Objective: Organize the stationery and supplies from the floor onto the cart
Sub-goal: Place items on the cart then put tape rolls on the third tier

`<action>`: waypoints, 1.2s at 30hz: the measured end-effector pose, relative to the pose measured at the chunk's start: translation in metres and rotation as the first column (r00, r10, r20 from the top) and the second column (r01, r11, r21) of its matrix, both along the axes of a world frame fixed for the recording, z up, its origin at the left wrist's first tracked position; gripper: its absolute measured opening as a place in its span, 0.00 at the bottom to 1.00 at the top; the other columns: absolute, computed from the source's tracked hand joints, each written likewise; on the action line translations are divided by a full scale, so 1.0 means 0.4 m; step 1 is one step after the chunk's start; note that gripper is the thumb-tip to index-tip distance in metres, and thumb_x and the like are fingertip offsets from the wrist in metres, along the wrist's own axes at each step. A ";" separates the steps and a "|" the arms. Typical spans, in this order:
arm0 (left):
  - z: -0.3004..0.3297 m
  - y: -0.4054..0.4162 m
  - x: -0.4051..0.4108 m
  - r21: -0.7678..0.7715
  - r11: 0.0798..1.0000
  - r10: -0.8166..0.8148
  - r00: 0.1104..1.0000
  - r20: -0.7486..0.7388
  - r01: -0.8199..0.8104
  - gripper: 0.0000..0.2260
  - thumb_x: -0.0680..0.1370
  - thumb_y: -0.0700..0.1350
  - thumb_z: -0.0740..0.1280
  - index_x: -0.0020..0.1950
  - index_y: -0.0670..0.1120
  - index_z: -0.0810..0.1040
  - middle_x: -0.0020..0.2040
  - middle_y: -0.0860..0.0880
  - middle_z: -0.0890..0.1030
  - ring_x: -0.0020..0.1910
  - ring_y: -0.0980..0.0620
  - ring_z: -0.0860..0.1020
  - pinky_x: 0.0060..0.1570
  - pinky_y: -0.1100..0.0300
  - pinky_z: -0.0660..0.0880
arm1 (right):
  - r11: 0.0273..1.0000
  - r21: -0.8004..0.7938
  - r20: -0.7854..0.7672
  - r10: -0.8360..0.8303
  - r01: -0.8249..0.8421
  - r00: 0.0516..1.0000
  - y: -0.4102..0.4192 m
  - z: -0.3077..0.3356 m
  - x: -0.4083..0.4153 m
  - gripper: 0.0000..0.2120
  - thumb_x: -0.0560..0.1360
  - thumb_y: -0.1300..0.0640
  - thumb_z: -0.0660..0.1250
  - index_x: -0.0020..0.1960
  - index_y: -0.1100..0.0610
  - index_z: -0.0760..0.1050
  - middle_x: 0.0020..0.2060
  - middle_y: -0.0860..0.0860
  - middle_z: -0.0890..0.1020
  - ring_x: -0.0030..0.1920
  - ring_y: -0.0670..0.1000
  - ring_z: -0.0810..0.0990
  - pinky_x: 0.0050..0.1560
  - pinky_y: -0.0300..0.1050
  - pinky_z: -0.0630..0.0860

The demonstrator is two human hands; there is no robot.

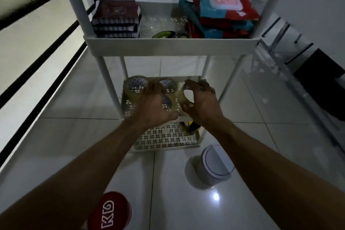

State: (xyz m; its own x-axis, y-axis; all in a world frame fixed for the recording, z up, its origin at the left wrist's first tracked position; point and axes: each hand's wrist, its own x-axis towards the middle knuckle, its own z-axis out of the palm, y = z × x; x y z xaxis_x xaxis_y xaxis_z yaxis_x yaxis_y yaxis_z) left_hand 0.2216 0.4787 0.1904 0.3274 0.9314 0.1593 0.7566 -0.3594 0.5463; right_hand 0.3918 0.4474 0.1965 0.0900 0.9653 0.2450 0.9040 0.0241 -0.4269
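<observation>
1. Two hands are down at the middle shelf (127, 102) of the white plastic three-tier cart (171, 45), so I'd say we're mid "put the tape away" step.
2. Right hand (202, 101) has its fingers curled round a clear roll of packing tape (187, 95), held tilted just over the shelf's right side. Can't tell if it's touching the shelf yet.
3. Left hand (155, 107) reaches over the other rolls. Its fingers lie on or around one of the two clear tape rolls in the middle (168, 86); blur stops me saying whether it grips or just rests.
4. One more clear tape roll (136, 84) sits at the left end of that shelf, flat on its side.
5. Top shelf already has a stack of dark red spiral notebooks (116, 19) on the left and a pile of red and teal packets (222, 9) on the right.
6. Still on the floor: a white round lidded container (211, 166) near the cart's foot and a red round tin with white letters (110, 211) closer to me.
7. Next move, my guess: set the held roll flat in the gap on the right beside the others, let go, then reach for the white container. Space is tight, so it needs nudging in without knocking its neighbours.
</observation>
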 end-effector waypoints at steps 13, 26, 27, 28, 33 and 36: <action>-0.039 0.051 0.118 0.135 0.984 -0.135 0.983 0.124 0.118 0.16 0.64 0.56 0.76 0.42 0.56 0.72 0.41 0.57 0.71 0.42 0.57 0.70 0.41 0.65 0.64 | 0.947 -0.321 -0.312 -0.112 0.006 0.943 0.179 -0.044 0.073 0.20 0.77 0.59 0.65 0.69 0.55 0.72 0.71 0.56 0.67 0.71 0.58 0.65 0.71 0.53 0.62; -0.028 0.081 0.084 0.042 0.976 -0.216 0.960 0.176 0.212 0.41 0.57 0.64 0.75 0.66 0.50 0.67 0.60 0.50 0.71 0.58 0.52 0.72 0.54 0.57 0.73 | 0.949 -0.288 -0.560 -0.060 -0.127 0.826 0.024 0.005 0.048 0.14 0.79 0.63 0.60 0.59 0.52 0.79 0.61 0.50 0.77 0.59 0.51 0.77 0.54 0.42 0.79; -0.025 0.088 0.060 -0.013 0.974 -0.222 0.959 0.176 0.228 0.40 0.60 0.64 0.75 0.67 0.50 0.67 0.62 0.50 0.71 0.60 0.53 0.71 0.56 0.57 0.73 | 0.937 -0.300 -0.523 -0.002 -0.182 0.852 0.014 0.006 0.049 0.12 0.80 0.59 0.61 0.60 0.54 0.79 0.62 0.51 0.77 0.61 0.51 0.75 0.59 0.44 0.76; -0.013 0.090 0.038 -0.086 0.966 -0.220 0.948 0.229 0.245 0.36 0.64 0.63 0.73 0.67 0.51 0.68 0.62 0.49 0.71 0.61 0.53 0.72 0.56 0.56 0.73 | 0.927 -0.302 -0.447 0.067 -0.221 0.892 0.007 0.004 0.051 0.12 0.80 0.54 0.63 0.61 0.53 0.79 0.63 0.51 0.77 0.63 0.51 0.74 0.63 0.46 0.74; -0.031 0.122 -0.034 -0.162 0.976 -0.126 0.985 0.116 0.144 0.20 0.76 0.47 0.56 0.66 0.44 0.73 0.68 0.42 0.71 0.67 0.47 0.70 0.69 0.53 0.65 | 0.969 -0.179 -0.086 0.155 -0.168 0.984 0.000 -0.024 0.053 0.15 0.72 0.53 0.74 0.56 0.56 0.78 0.56 0.48 0.75 0.54 0.46 0.74 0.52 0.32 0.68; -0.054 0.121 -0.045 -0.120 0.979 -0.180 0.977 -0.118 0.166 0.21 0.78 0.46 0.55 0.69 0.43 0.72 0.69 0.41 0.71 0.69 0.44 0.68 0.68 0.58 0.61 | 0.981 -0.164 -0.184 0.071 -0.102 0.980 0.012 -0.034 0.053 0.07 0.74 0.67 0.70 0.51 0.63 0.76 0.48 0.47 0.72 0.38 0.36 0.78 0.35 0.24 0.68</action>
